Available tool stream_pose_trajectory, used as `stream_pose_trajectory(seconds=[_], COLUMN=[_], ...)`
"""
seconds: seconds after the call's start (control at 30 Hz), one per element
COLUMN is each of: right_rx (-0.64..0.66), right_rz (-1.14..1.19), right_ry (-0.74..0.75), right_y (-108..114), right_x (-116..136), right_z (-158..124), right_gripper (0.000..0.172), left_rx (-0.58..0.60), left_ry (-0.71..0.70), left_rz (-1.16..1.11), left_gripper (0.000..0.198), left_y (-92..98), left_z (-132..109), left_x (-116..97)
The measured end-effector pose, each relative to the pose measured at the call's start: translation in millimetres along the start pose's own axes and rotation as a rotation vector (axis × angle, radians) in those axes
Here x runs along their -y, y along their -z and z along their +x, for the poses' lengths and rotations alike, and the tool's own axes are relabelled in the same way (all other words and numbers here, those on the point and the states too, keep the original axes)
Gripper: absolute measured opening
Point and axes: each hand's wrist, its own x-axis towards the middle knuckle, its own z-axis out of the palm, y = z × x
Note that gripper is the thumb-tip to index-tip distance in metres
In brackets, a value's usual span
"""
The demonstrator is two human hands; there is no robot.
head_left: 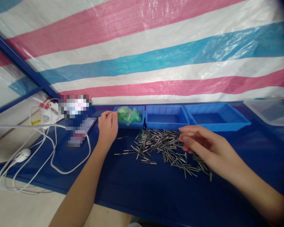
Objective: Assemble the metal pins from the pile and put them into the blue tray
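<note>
Currently, the left hand [108, 127] is holding its fingers curled beside the left tray [130, 125] of green bags [130, 115], along the back edge of the desk [142, 192]. Half-curled, the right hand [209, 145] is hanging over rivets [161, 142] lying before the other trays [167, 125]; whether either is gripping anything, I cannot tell.

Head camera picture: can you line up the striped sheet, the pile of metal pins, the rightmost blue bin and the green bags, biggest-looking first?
1. Striped sheet
2. Pile of metal pins
3. Rightmost blue bin
4. Green bags, smallest-looking here
</note>
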Motion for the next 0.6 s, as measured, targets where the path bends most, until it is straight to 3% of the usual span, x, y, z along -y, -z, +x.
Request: stream_pose_trajectory(seconds=[0.17, 0.27, 0.6], right_rx=[0.025, 0.040, 0.077], right_rz=[-0.016, -0.016, -0.107], right_ry=[0.019, 0.014, 0.011], right_y=[-1, -2, -5], right_x=[-2, -3, -8], right_z=[-1, -1, 0], right_gripper=[0.035, 0.036, 0.038], left_rx=[0.118, 0.164, 0.096], left_ry=[-0.149, -0.159, -0.058], left_rz=[0.040, 0.050, -0.039], left_gripper=[0.048, 0.044, 0.028], left_y=[-5.0, -7.3, -12.1], left_z=[-4, -2, 1], left_x=[-11, -11, -5])
